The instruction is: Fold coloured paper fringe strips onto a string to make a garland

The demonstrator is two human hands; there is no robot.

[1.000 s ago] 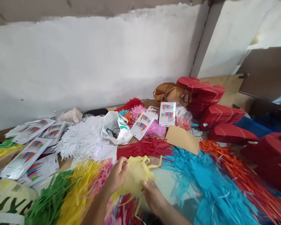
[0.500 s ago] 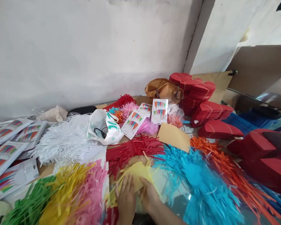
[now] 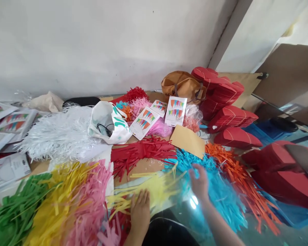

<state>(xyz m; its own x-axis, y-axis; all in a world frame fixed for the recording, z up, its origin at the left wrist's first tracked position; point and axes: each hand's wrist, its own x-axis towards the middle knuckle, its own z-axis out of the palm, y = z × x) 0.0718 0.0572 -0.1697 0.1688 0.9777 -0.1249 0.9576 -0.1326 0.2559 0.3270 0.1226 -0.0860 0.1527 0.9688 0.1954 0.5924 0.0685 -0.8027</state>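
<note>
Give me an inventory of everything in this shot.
Fringed paper strips: many bunches; green, yellow, pink, white, red, blue, orange; across the front.
Bunting packs: several, multicoloured, left edge and back centre.
Plastic bag: one, white with teal print, back centre.
Tan bag: one, tan, at the back.
Kraft card sheet: one, brown, right of centre.
Folded card stacks: several, red, right.
Left hand: one, on yellow strips.
Right hand: one, over blue strips.

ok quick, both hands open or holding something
Left hand: open, resting on the yellow paper fringe.
Right hand: open, fingers spread, holding nothing.
</note>
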